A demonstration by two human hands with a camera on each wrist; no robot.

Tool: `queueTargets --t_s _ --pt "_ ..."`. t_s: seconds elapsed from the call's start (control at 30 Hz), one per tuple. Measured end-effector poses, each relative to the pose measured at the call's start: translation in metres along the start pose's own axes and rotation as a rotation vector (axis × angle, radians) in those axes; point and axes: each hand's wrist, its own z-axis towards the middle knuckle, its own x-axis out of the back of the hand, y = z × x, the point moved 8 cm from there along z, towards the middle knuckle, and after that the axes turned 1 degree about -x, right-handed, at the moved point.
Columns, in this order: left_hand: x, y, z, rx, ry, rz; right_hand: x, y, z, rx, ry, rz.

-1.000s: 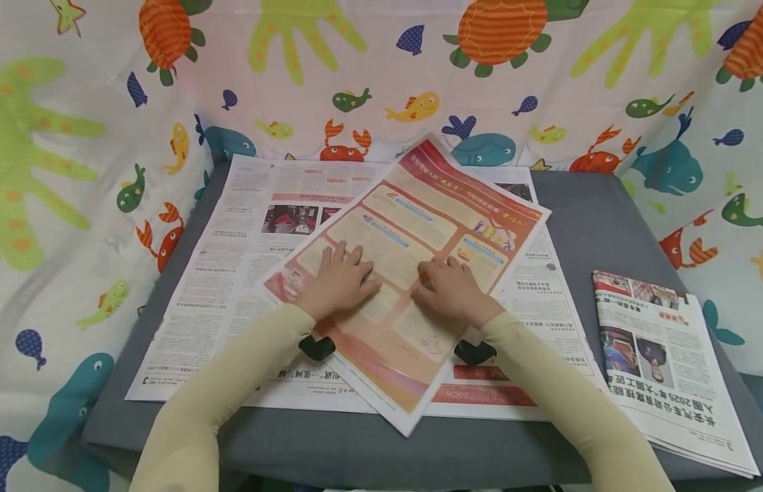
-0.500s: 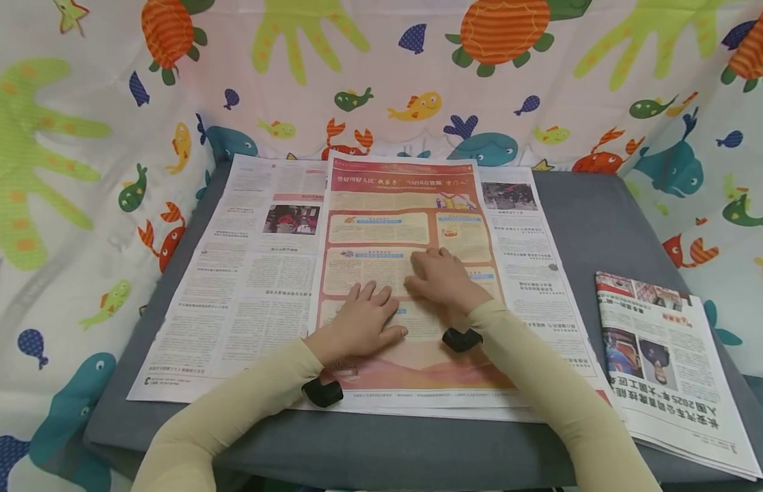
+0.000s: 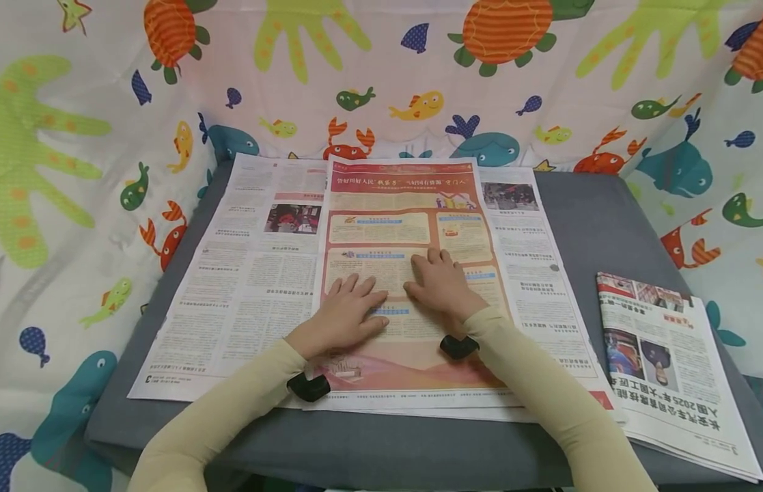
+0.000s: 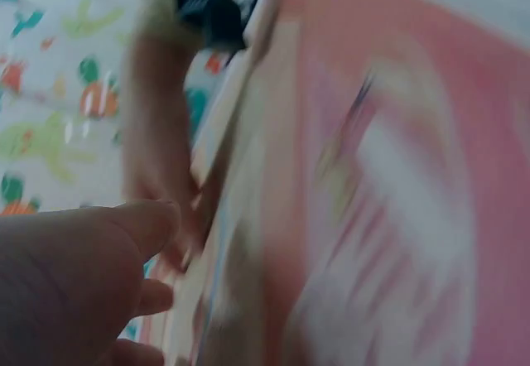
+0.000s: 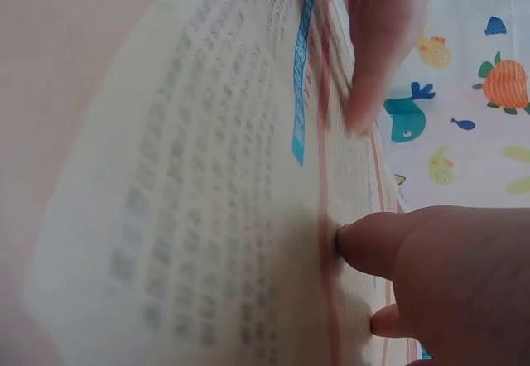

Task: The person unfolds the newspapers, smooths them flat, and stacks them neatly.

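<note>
A red-and-cream newspaper page (image 3: 381, 273) lies upright to the table edge, on top of a wider spread newspaper (image 3: 246, 287). My left hand (image 3: 341, 314) rests on its lower left part, fingers spread and fairly straight. To the right, my right hand (image 3: 445, 283) lies on the page with fingers extended, its fingertips touching the paper. In the left wrist view the left hand (image 4: 74, 283) shows at the lower left, with the page blurred beside it. The right wrist view has the thumb and fingers of the right hand (image 5: 464, 275) against the printed sheet (image 5: 240, 175).
A folded newspaper (image 3: 670, 369) lies at the table's right side, overlapping its front edge. The grey table (image 3: 381, 444) shows around the papers. A curtain (image 3: 381, 61) with sea animals hangs behind and at both sides.
The red-and-cream page has turned from a diagonal position to lie straight over the spread newspaper. Both hands shifted with it; lately the left hand slid slightly left and the right-hand fingers straightened.
</note>
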Motion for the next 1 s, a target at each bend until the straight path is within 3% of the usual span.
queueTargets --t_s 0.1,0.2,0.27,0.37,0.67,1.0 --pt "0.016 -0.028 -0.007 0.083 0.068 -0.042 0.002 -0.002 -0.001 0.002 0.006 0.021" --pt "0.027 -0.064 -0.018 0.213 0.120 -0.068 0.004 -0.010 -0.001 0.017 0.015 0.050" --pt "0.027 -0.084 -0.027 0.288 0.119 -0.084 0.004 -0.020 -0.002 0.040 0.019 0.054" --pt "0.023 -0.101 -0.037 0.335 0.108 -0.091 0.000 -0.044 -0.004 0.088 0.009 0.040" --pt "0.013 -0.110 -0.040 0.351 0.130 -0.071 -0.030 -0.124 -0.014 0.232 -0.101 -0.012" --pt "0.012 -0.110 -0.038 0.348 0.131 -0.065 -0.045 -0.130 -0.011 0.225 -0.134 -0.043"
